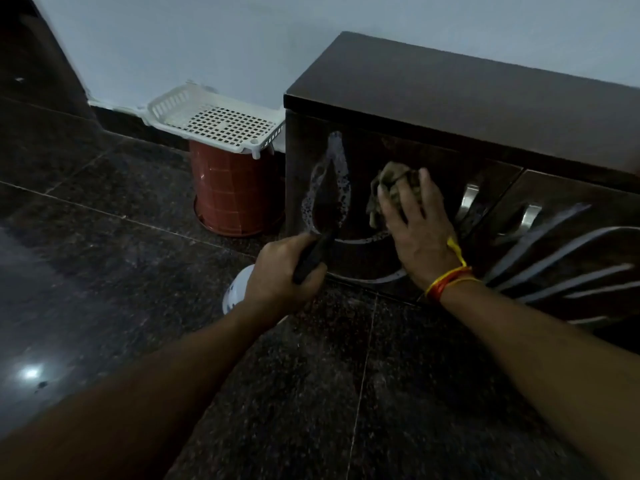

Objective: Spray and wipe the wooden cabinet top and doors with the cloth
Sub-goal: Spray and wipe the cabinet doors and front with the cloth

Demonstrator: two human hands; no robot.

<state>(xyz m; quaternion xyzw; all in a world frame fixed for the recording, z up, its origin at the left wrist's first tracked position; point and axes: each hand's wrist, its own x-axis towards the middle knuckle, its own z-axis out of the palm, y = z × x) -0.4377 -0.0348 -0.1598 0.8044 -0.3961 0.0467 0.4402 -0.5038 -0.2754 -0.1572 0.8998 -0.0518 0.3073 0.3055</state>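
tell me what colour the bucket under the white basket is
Reddish-brown bucket, seen in the head view.

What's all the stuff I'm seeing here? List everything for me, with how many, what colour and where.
cabinet: one, dark brown wood, against the wall at right.
door handles: two, silver, on the cabinet doors.
foam: one smear, white, on the left door.
cloth: one, brownish, on the left door under the right hand.
spray bottle: one, white with a dark trigger head, in the left hand.
bin: one, red-brown, on the floor left of the cabinet.
basket: one, white, on top of the bin.
floor: dark speckled tiles.
wrist threads: yellow and red, on the right wrist.
left hand: grips the spray bottle.
right hand: presses the cloth.
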